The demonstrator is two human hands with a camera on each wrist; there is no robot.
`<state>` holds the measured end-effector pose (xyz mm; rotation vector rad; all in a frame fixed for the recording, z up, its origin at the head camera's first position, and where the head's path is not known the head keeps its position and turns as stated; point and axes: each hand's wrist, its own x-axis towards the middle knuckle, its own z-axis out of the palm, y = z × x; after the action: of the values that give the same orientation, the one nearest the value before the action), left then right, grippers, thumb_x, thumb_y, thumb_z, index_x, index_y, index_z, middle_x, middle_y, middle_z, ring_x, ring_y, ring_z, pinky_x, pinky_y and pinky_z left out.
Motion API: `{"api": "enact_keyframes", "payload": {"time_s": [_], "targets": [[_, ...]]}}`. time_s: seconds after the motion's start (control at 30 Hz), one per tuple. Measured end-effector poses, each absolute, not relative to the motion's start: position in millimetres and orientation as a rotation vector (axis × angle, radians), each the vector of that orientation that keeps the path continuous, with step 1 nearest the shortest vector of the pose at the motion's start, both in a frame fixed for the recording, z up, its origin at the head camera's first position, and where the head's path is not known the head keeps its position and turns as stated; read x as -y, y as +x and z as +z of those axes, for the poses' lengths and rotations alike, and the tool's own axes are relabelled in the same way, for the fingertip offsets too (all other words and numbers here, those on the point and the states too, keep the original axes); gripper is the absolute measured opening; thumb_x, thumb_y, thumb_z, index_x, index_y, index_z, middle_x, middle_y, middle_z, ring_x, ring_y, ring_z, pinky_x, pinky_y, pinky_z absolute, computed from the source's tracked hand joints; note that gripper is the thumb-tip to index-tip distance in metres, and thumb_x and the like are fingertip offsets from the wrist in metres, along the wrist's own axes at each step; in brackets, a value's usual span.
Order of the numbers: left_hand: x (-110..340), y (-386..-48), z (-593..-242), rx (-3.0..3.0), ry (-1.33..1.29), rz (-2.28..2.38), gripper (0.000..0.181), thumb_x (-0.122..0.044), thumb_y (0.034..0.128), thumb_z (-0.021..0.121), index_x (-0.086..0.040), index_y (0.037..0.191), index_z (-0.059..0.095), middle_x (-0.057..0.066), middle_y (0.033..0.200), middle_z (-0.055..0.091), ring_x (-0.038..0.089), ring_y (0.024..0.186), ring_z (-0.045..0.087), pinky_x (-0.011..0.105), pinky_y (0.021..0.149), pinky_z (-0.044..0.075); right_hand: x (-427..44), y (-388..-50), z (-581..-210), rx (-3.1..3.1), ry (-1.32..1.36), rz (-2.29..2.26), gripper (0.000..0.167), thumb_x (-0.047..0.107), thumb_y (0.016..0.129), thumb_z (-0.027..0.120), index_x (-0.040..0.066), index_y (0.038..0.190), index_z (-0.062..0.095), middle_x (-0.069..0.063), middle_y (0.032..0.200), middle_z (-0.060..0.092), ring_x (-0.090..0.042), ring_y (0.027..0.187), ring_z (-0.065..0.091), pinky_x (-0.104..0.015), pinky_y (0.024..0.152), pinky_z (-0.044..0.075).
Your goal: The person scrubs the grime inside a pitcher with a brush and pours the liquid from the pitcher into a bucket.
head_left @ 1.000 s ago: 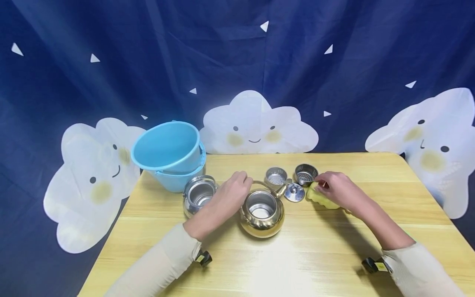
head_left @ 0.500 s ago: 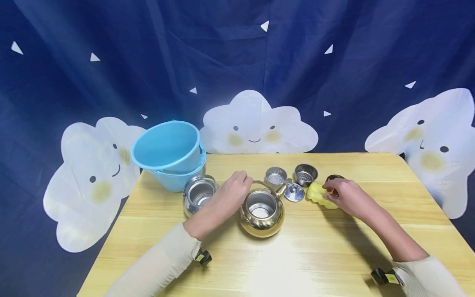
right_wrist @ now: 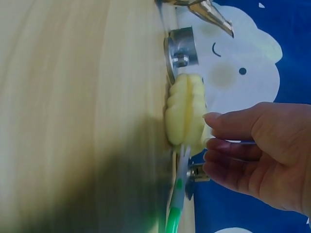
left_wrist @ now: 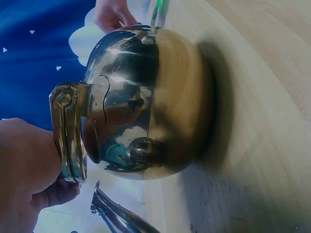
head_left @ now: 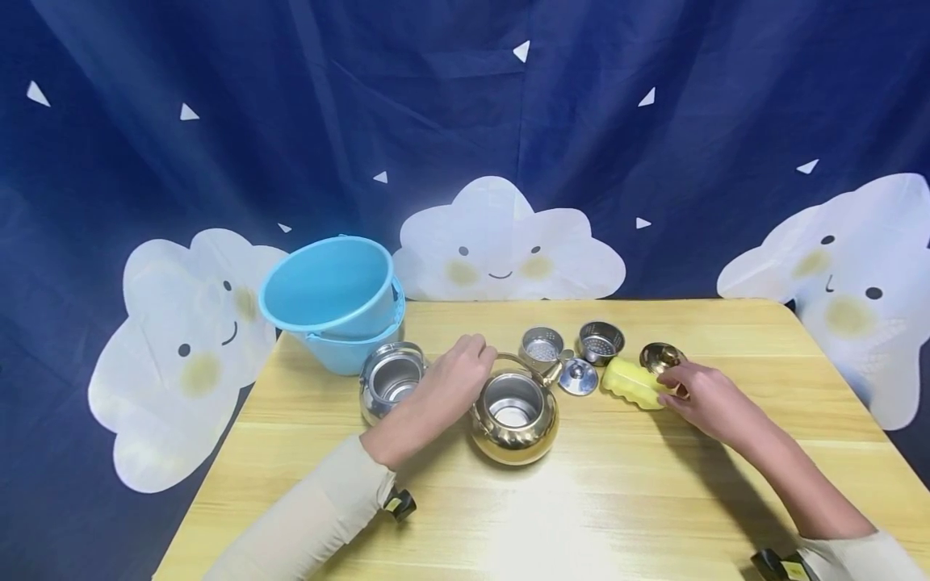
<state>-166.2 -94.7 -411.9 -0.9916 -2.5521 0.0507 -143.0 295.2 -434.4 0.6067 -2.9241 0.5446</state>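
In the head view the left hand (head_left: pixel 454 379) grips the handle of a lidless gold kettle (head_left: pixel 514 432); the left wrist view shows the fingers round that handle (left_wrist: pixel 73 141). The right hand (head_left: pixel 712 403) is beside the right end of a yellow sponge brush (head_left: pixel 630 382) lying on the table. In the right wrist view its thumb and fingers are slightly bent near the sponge head (right_wrist: pixel 185 109), holding nothing, and the brush's green-and-white handle (right_wrist: pixel 176 204) runs below. A gold lid (head_left: pixel 659 356) lies just behind the right fingers.
A silver kettle (head_left: pixel 391 378) stands left of the gold one, before stacked blue buckets (head_left: pixel 349 347). Two perforated strainers (head_left: pixel 541 345) and a silver lid (head_left: pixel 578 377) sit behind and right of the gold kettle. A patterned blue curtain (head_left: pixel 450 97) hangs behind the table (head_left: pixel 617 500).
The right hand has moved right along the brush and off the sponge head, uncovering the gold lid. The left hand stays on the kettle handle.
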Motion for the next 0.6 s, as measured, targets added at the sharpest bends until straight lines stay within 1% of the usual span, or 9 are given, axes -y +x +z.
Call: {"api": "enact_keyframes", "payload": {"time_s": [0.13, 0.3, 0.43, 0.5, 0.6], "targets": [[94.6, -165.9, -410.6, 2.546, -0.993, 0.055, 0.016, 0.003, 0.0967, 0.062, 0.0, 0.111, 0.069, 0.008, 0.096, 0.064, 0.017, 0.087, 0.062, 0.017, 0.069, 0.059, -303.7, -140.2, -437.5, 2.95, 0.591, 0.561, 0.025, 0.005, 0.082, 0.083, -0.003, 0.103, 0.074, -0.016, 0.092, 0.075, -0.024, 0.075, 0.072, -0.04, 0.067, 0.063], [94.9, -166.5, -411.0, 2.54, -0.994, 0.032, 0.015, 0.003, 0.097, 0.062, 0.0, 0.11, 0.068, 0.008, 0.095, 0.064, 0.017, 0.086, 0.062, 0.017, 0.068, 0.059, -312.4, -137.8, -441.9, 2.972, 0.57, 0.515, 0.027, 0.01, 0.082, 0.084, -0.003, 0.103, 0.073, -0.01, 0.088, 0.075, -0.025, 0.077, 0.071, -0.043, 0.07, 0.061], [94.8, -167.0, -411.6, 2.538, -0.994, 0.031, 0.014, 0.002, 0.0972, 0.062, 0.0, 0.109, 0.068, 0.007, 0.095, 0.064, 0.017, 0.085, 0.061, 0.017, 0.067, 0.059, -319.2, -135.1, -445.7, 3.0, 0.552, 0.509, 0.026, 0.01, 0.083, 0.083, -0.003, 0.103, 0.073, -0.01, 0.087, 0.075, -0.027, 0.078, 0.072, -0.045, 0.071, 0.061], [94.8, -167.0, -411.4, 2.542, -0.995, 0.032, 0.014, 0.002, 0.0971, 0.061, -0.001, 0.109, 0.068, 0.007, 0.095, 0.064, 0.017, 0.085, 0.061, 0.017, 0.067, 0.059, -323.1, -134.2, -447.6, 3.016, 0.547, 0.514, 0.026, 0.01, 0.082, 0.083, -0.004, 0.102, 0.073, -0.01, 0.087, 0.075, -0.027, 0.078, 0.071, -0.044, 0.07, 0.061], [94.9, -166.9, -411.4, 2.549, -0.996, 0.031, 0.015, 0.003, 0.0972, 0.061, 0.0, 0.11, 0.068, 0.007, 0.095, 0.064, 0.017, 0.085, 0.061, 0.017, 0.068, 0.059, -328.5, -133.5, -450.1, 3.053, 0.525, 0.499, 0.024, 0.01, 0.082, 0.084, -0.003, 0.099, 0.074, -0.007, 0.085, 0.074, -0.021, 0.075, 0.068, -0.038, 0.065, 0.058]]}}
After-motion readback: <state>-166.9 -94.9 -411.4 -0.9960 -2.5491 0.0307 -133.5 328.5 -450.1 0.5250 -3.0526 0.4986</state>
